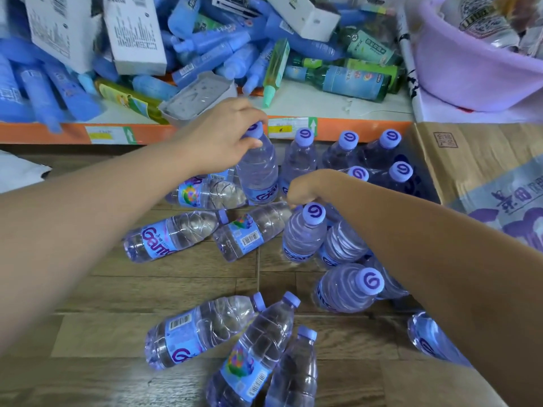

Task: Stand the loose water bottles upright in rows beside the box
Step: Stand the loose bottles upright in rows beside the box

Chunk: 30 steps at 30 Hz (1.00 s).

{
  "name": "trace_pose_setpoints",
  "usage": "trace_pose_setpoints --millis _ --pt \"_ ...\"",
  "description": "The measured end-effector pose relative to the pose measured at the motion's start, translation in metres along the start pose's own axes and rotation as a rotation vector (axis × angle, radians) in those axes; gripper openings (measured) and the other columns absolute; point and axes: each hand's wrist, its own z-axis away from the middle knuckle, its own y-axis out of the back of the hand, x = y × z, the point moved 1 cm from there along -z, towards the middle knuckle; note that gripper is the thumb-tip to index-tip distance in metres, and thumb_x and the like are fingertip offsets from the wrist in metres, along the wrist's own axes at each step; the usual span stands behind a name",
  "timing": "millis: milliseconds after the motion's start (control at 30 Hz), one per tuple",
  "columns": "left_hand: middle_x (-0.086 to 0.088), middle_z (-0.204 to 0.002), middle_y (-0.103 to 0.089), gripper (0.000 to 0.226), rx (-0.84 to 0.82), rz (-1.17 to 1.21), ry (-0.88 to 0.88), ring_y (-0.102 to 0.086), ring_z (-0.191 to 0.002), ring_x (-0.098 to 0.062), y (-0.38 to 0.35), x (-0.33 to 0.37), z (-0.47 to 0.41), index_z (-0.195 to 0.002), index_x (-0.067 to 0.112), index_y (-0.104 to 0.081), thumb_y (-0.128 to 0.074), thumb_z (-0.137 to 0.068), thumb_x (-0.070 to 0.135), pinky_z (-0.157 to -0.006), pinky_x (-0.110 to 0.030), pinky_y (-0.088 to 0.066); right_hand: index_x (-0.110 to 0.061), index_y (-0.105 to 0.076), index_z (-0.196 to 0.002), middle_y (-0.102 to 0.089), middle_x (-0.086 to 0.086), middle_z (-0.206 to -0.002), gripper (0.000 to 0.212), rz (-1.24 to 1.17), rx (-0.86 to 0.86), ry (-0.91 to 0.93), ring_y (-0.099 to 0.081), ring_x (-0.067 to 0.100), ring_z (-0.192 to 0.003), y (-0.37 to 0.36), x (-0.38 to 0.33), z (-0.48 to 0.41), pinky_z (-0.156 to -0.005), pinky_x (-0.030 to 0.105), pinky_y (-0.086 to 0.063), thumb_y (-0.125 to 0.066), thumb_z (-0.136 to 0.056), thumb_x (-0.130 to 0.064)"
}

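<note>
Purple-capped water bottles are all over the wooden floor (117, 289) here, some standing, some flat. Using the cardboard box (484, 177) as the landmark: a cluster of upright bottles (346, 154) stands right against its left side, next to the orange shelf edge (44, 132). The left hand (223, 139) is out at the far-left end of that cluster, its fingers (249, 141) wrapped around the neck of a tilted bottle (258, 171), just under the cap. The right hand (308, 186) sits nearer the box, curled over the neck end of a lying bottle (252, 230), though whether it's actually gripping it is hard to tell from this angle. More bottles lie flat further left of the box, and another loose bunch (235, 342) lies closer to the camera. Behind the shelf edge there's a messy pile of blue bottles and white cartons (135, 33).
</note>
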Motion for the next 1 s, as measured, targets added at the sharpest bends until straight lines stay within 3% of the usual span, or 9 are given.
trace_pose_setpoints --millis 167,233,300,367,467,633,700,833,1000 --pt "-0.010 -0.125 -0.051 0.038 -0.035 -0.024 -0.007 -0.045 -0.120 -0.026 -0.005 -0.005 0.003 -0.128 0.013 -0.052 -0.055 -0.092 0.023 -0.096 -0.037 -0.038 -0.012 -0.047 -0.068 -0.043 0.005 -0.070 0.035 0.062 -0.105 0.039 -0.036 0.017 -0.057 -0.008 -0.006 -0.017 -0.055 0.025 -0.032 -0.037 -0.101 -0.019" --pt "-0.011 -0.125 -0.052 0.038 -0.036 -0.020 -0.013 -0.046 -0.120 -0.026 -0.008 -0.008 0.004 -0.127 0.012 -0.053 -0.056 -0.091 0.023 -0.098 -0.036 -0.037 -0.007 -0.057 -0.116 -0.057 0.012 -0.114 0.029 -0.091 -0.155 0.026 -0.058 0.025 -0.098 -0.012 -0.001 -0.020 -0.084 0.031 -0.045 -0.037 -0.102 -0.024" --pt "-0.011 -0.125 -0.053 0.037 -0.025 0.001 -0.007 -0.047 -0.119 -0.026 -0.008 -0.011 0.003 -0.126 0.011 -0.054 -0.056 -0.090 0.021 -0.099 -0.037 -0.038 -0.002 -0.037 -0.141 -0.043 0.013 -0.142 0.045 -0.265 -0.158 -0.002 -0.046 0.028 -0.128 -0.013 0.001 -0.019 -0.098 0.033 -0.040 -0.039 -0.102 -0.024" --pt "-0.011 -0.124 -0.053 0.037 -0.013 0.015 -0.006 -0.047 -0.119 -0.026 -0.008 -0.014 0.002 -0.126 0.011 -0.055 -0.057 -0.090 0.021 -0.100 -0.038 -0.039 -0.001 -0.044 -0.134 -0.047 0.013 -0.131 0.038 -0.454 -0.137 0.001 -0.050 0.028 -0.120 -0.011 0.000 -0.023 -0.086 0.033 -0.041 -0.042 -0.101 -0.019" --pt "-0.010 -0.125 -0.053 0.038 -0.017 0.002 -0.028 -0.047 -0.120 -0.026 -0.007 -0.015 0.002 -0.126 0.012 -0.054 -0.057 -0.090 0.022 -0.102 -0.040 -0.039 -0.002 -0.055 -0.106 -0.049 0.010 -0.091 0.016 -0.697 -0.227 -0.036 -0.047 0.023 -0.078 -0.007 0.003 -0.029 -0.070 0.031 -0.038 -0.045 -0.098 -0.011" --pt "-0.011 -0.123 -0.055 0.039 -0.001 0.013 -0.047 -0.049 -0.118 -0.028 -0.010 -0.016 0.005 -0.126 0.010 -0.056 -0.060 -0.088 0.019 -0.102 -0.038 -0.039 0.000 -0.055 -0.107 -0.051 0.011 -0.112 0.018 -0.905 -0.247 -0.135 -0.050 0.026 -0.090 -0.009 0.009 -0.027 -0.079 0.032 -0.045 -0.047 -0.097 -0.013" --pt "-0.011 -0.122 -0.056 0.039 -0.002 0.026 -0.054 -0.051 -0.116 -0.028 -0.008 -0.014 0.006 -0.125 0.009 -0.057 -0.061 -0.087 0.017 -0.100 -0.035 -0.038 -0.002 -0.055 -0.092 -0.049 0.009 -0.103 0.014 -0.971 -0.233 -0.130 -0.048 0.022 -0.086 -0.007 0.006 -0.020 -0.078 0.030 -0.046 -0.047 -0.098 -0.012" --pt "-0.008 -0.122 -0.056 0.038 -0.026 0.011 -0.065 -0.049 -0.118 -0.026 -0.007 -0.013 0.008 -0.124 0.012 -0.057 -0.061 -0.087 0.020 -0.100 -0.035 -0.037 -0.005 -0.056 -0.081 -0.052 0.004 -0.084 0.013 -1.092 -0.183 -0.097 -0.049 0.015 -0.082 0.000 -0.011 -0.009 -0.101 0.034 -0.047 -0.053 -0.094 -0.002" --pt "-0.004 -0.120 -0.057 0.036 0.018 -0.050 -0.005 -0.053 -0.113 -0.028 0.001 -0.017 0.017 -0.121 0.016 -0.057 -0.060 -0.088 0.028 -0.094 -0.041 -0.045 0.000 -0.060 -0.102 -0.050 0.012 -0.092 0.015 -0.809 -0.057 0.004 -0.050 0.015 -0.071 -0.002 -0.041 0.004 -0.083 0.024 -0.050 -0.061 -0.087 0.001"
